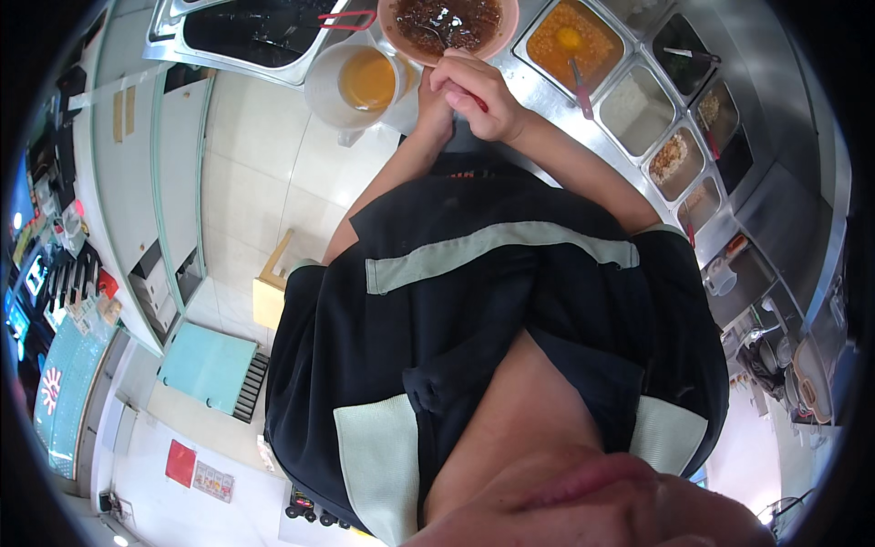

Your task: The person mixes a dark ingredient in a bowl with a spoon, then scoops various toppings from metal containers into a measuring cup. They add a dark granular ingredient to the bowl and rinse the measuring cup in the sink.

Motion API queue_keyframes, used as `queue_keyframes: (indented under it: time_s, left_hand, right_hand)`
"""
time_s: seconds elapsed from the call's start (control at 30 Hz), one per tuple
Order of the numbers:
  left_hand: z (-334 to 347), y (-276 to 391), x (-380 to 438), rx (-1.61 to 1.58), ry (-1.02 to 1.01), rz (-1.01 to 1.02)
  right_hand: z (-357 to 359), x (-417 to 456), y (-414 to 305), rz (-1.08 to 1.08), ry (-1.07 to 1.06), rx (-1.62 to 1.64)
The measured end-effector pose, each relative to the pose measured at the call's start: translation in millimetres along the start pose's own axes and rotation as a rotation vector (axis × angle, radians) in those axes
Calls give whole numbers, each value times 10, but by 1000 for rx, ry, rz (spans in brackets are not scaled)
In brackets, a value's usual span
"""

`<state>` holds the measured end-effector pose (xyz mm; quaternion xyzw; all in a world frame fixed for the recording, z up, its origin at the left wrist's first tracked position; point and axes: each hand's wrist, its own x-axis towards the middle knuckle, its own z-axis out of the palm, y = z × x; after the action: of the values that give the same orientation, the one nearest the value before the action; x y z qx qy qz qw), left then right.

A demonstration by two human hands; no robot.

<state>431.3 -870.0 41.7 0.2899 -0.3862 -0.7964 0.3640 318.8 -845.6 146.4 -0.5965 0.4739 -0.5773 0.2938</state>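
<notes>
At the top of the view, a pink bowl point(509, 37) holds a dark brown, glossy mixture with small bits in it. My right hand point(478, 96) grips the red handle of a metal spoon point(434, 34), whose far end dips into the mixture. Partly covered by the right hand, my left hand point(434, 106) holds the bowl's near rim; its fingers are mostly hidden. Left of the hands, a translucent plastic jug point(321, 85) contains amber liquid.
A deep tray point(249, 31) of dark contents stands at the upper left. To the right, steel pans hold orange sauce point(547, 55), a pale white substance point(636, 109) and nuts point(668, 158). A red-handled ladle point(583, 96) overhangs the counter edge. A wooden stool point(270, 301) stands behind left.
</notes>
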Motion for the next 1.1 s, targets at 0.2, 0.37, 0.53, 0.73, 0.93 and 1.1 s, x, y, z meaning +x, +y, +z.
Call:
queue_keyframes:
  time_s: [0.2,0.37,0.53,0.73,0.93,1.1]
  left_hand:
    - [110,132,7,-9,172,-275]
    - [104,125,16,-52,180,-339]
    - [58,68,35,-43,173,-332]
    - [35,64,18,-54,149,-363]
    - [17,61,25,-33,142,-376]
    - [31,69,31,-26,136,-361]
  right_hand:
    - [2,37,54,23,23,2]
    - [-45,-21,90,78,55,28]
    - [-39,-79,107,211,195,88]
    - [-100,-180,129,330,201,102]
    - [-153,-181,140,269,333,154]
    - [-229,-133,152,236,403,151]
